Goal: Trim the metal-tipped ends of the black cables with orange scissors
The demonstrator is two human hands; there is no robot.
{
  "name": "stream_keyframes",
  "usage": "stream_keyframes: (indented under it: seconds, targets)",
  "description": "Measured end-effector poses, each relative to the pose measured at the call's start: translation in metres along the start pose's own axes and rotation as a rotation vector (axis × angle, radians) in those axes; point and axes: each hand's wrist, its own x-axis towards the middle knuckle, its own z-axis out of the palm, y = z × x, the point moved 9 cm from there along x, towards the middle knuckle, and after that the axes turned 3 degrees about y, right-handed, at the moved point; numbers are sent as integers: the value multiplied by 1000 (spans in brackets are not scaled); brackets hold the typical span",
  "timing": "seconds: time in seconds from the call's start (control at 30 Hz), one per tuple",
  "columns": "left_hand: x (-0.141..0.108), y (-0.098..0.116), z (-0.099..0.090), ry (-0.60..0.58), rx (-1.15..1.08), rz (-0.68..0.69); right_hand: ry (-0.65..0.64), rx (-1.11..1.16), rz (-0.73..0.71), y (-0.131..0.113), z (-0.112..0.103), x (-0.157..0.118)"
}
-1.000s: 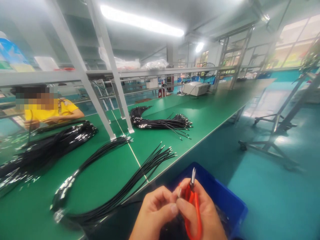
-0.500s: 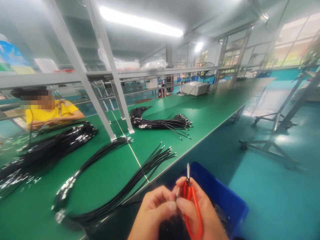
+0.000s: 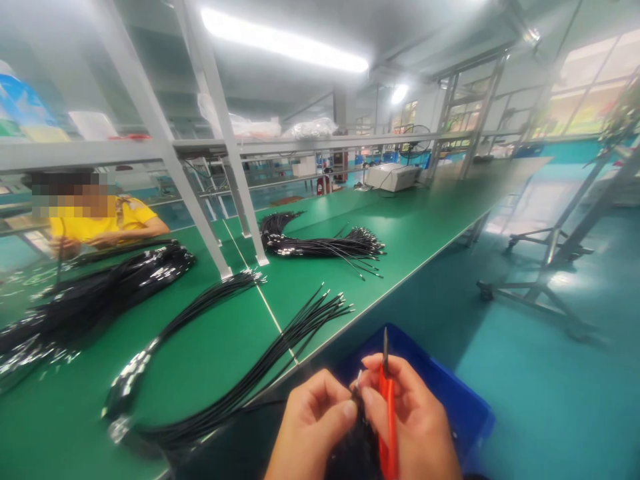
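My left hand [image 3: 313, 423] is closed in a pinch on a black cable [image 3: 358, 402] whose small pale tip points up between my hands. My right hand [image 3: 423, 417] grips a pair of red-handled scissors [image 3: 387, 400], with the narrow metal blades upright above the fingers. The thumb and a fingertip of that same hand also meet at the cable's tip, beside my left thumb. Below the hands the rest of the cable runs into a dark area that I cannot make out. A curved bundle of black cables [image 3: 250, 380] with light ends lies on the green table [image 3: 200, 360].
Below the table's edge, behind my right hand, is a blue bin [image 3: 465, 407]. More black cable bundles [image 3: 325, 247] lie farther back and at left [image 3: 100, 287]. Grey shelf posts [image 3: 240, 153] rise from the table. A person in yellow [image 3: 135, 217] sits across at left.
The scissors have turned in my right hand, so their handles appear edge-on and closer together. Both hands have shifted slightly right, still meeting at the cable tip.
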Motion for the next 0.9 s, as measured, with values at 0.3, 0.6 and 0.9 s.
stream_keyframes:
  seconds: [0.3,0.6,0.9]
  targets:
    - [-5,6,3,23,69,11,49,-248,-172,-9,-3,-5]
    - [-2,6,-9,-39,-122,-74,-508,-257,-5,-6,10,-5]
    - [-4,10,1,-223,-295,-151,-977,-106,457,26,19,-26]
